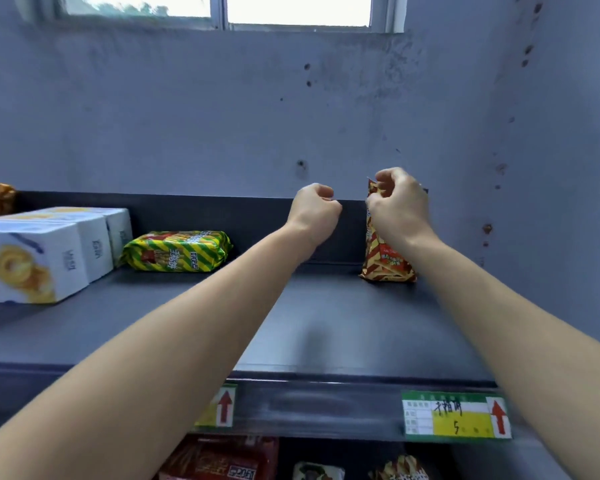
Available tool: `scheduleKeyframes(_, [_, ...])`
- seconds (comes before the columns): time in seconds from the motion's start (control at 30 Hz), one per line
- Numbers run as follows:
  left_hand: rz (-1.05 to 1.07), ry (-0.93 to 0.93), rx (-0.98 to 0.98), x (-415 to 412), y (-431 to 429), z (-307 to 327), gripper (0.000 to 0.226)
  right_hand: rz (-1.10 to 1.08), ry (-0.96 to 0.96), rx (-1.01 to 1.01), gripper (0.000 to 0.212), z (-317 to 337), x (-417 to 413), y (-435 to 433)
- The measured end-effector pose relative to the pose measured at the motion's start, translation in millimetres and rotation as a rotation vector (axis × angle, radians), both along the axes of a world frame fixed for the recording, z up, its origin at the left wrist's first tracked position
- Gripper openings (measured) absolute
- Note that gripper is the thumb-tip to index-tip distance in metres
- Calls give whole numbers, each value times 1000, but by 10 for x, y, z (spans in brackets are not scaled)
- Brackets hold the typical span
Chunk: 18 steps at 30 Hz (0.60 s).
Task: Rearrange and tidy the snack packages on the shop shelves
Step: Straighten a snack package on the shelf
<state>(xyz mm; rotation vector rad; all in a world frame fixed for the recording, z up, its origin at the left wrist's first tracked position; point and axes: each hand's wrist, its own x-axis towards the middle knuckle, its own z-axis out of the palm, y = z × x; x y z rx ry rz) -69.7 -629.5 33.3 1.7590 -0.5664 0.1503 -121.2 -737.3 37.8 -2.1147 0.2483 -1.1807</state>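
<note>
The dark top shelf (326, 327) runs across the view below a stained blue wall (222, 116), most of its surface bare. At its far left stand two white biscuit boxes (39, 258), side by side and touching. Just right of them a green-and-yellow striped packet (177, 251) lies flat, near the shelf's back lip. Well apart from it, at the far right, a red-and-gold striped packet (385, 261) stands upright on its bottom edge.

The right hand (400, 206) has its grip closed on that packet's top seam, pinching it from above. The left hand (314, 213) hovers just beside it, curled into a loose fist with nothing visibly in it.

The step in hand looks like setting this packet upright against the back lip. To do it well, keep the pinch on the seam until the base sits flat, then let go gently so the light bag does not topple forward. The left hand could steady its side. The price tag (456, 415) on the shelf edge below suggests a slot to line up with.
</note>
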Motion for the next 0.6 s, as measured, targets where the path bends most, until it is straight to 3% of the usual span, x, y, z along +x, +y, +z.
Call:
scheduleKeyframes(0.13, [94, 42, -7, 203, 613, 33, 35, 213, 99, 1, 35, 104, 218, 587])
scheduleKeyframes(0.37, [384, 93, 10, 721, 1831, -134, 25, 434, 426, 361, 16, -12, 684, 1467])
scheduleKeyframes(0.53, [430, 122, 136, 1101, 2255, -274, 21, 418, 559, 480, 5, -189, 991, 1866])
scheduleKeyframes(0.6, [413, 131, 212, 1212, 2304, -348, 21, 416, 608, 560, 17, -247, 1065, 1966])
